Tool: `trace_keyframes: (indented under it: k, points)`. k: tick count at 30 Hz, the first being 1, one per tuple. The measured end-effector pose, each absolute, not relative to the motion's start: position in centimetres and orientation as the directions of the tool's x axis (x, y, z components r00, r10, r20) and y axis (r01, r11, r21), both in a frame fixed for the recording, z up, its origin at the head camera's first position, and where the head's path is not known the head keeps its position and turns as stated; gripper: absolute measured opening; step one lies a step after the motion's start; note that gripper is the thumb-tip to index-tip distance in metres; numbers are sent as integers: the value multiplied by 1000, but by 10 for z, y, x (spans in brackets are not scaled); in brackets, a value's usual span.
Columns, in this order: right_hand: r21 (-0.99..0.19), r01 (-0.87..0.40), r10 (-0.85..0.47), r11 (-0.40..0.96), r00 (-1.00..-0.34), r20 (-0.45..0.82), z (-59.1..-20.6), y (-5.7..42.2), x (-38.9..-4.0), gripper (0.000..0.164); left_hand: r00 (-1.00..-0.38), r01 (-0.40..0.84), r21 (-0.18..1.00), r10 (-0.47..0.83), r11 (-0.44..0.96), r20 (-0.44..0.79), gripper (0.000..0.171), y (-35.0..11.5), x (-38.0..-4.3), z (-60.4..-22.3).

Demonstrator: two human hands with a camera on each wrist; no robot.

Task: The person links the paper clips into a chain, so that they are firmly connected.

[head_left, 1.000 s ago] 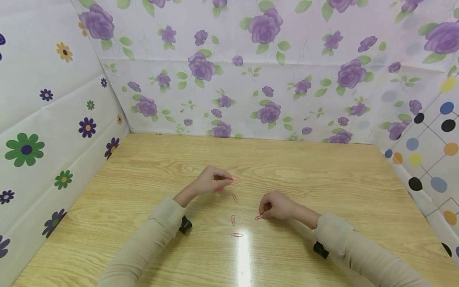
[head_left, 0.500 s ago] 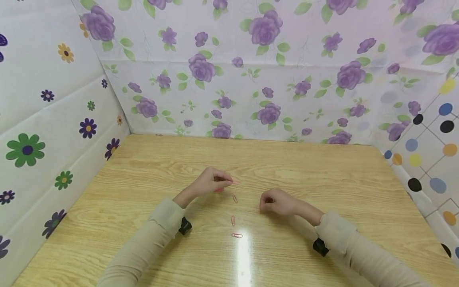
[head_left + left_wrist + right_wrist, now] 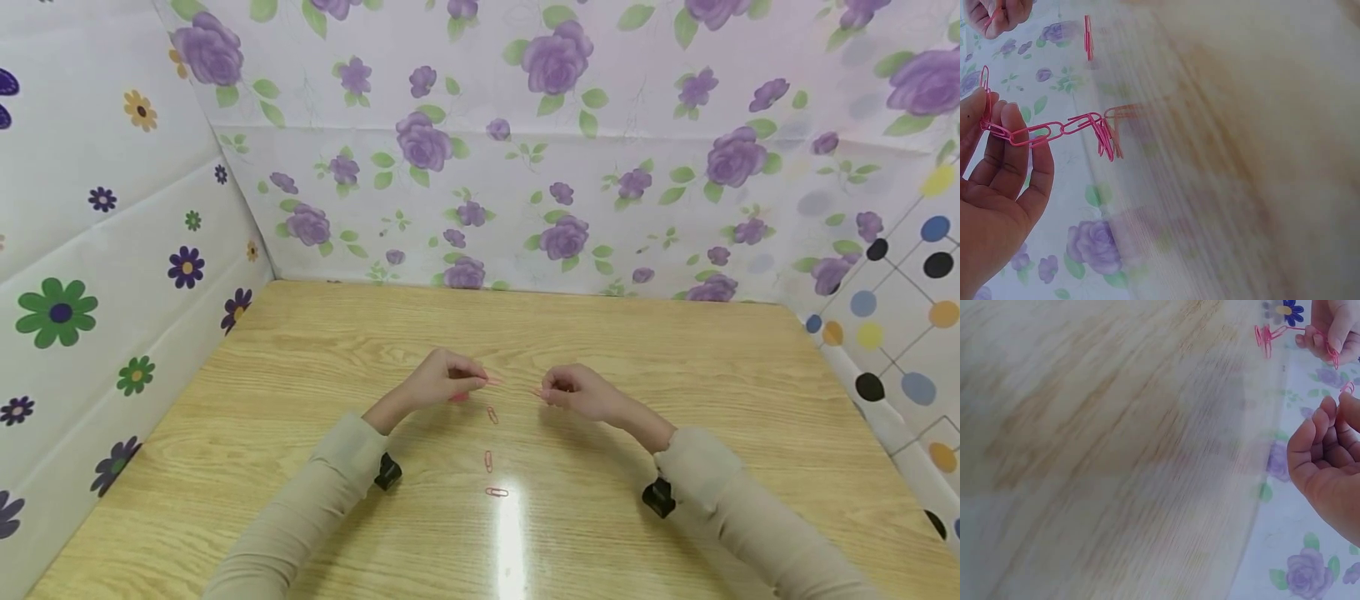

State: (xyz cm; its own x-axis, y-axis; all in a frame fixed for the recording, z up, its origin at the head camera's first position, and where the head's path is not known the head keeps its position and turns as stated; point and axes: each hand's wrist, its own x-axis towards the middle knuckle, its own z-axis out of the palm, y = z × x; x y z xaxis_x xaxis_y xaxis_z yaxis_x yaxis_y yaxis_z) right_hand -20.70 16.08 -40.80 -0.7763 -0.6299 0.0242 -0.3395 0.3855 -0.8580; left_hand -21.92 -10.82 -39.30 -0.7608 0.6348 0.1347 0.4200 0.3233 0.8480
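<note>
My left hand (image 3: pixel 446 377) pinches the end link of a chain of pink paper clips (image 3: pixel 1040 134) between thumb and fingertips. In the left wrist view the chain runs across the fingers and its far end lies bunched on the table. Facing it, my right hand (image 3: pixel 585 392) pinches a single pink paper clip (image 3: pixel 1348 387) by one end, its tip pointing toward the left hand. A small gap separates this clip from the chain's end. Three loose pink paper clips lie between the arms: one paper clip (image 3: pixel 492 415) near the left hand, another paper clip (image 3: pixel 488 461) and the nearest paper clip (image 3: pixel 497 492) closer to me.
The wood-grain table (image 3: pixel 637 333) ends at a back wall of purple-flowered cloth (image 3: pixel 555 167). Patterned cloth also stands along the left (image 3: pixel 135 250) and right sides. Light glares off the table's front middle. A black wrist camera (image 3: pixel 387 472) sits under each sleeve.
My right hand has lifted its paper clip from the table and carried it away from me, level with the left hand. The left hand has stayed in place with the chain.
</note>
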Motion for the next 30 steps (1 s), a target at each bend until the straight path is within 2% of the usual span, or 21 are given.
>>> trace_keyframes:
  k: [5,13,21,30]
  points:
    - [-838,-350,-581,418,-812,49,-411,153,-212,17,-758,419,853,637,313,138,17,-110,-232,-414]
    - [-820,-371,-538,436,-838,93,-413,134,-219,17,-746,433,846,650,310,143,19,-109,-234,-415]
    - [-837,-359,-528,413,-843,101,-411,119,-220,16,-735,453,840,658,299,163,18,-108,-236,-415]
    - [-818,-383,-544,430,-833,104,-410,114,-219,16,-765,428,848,626,313,155,16,-108,-235,-412]
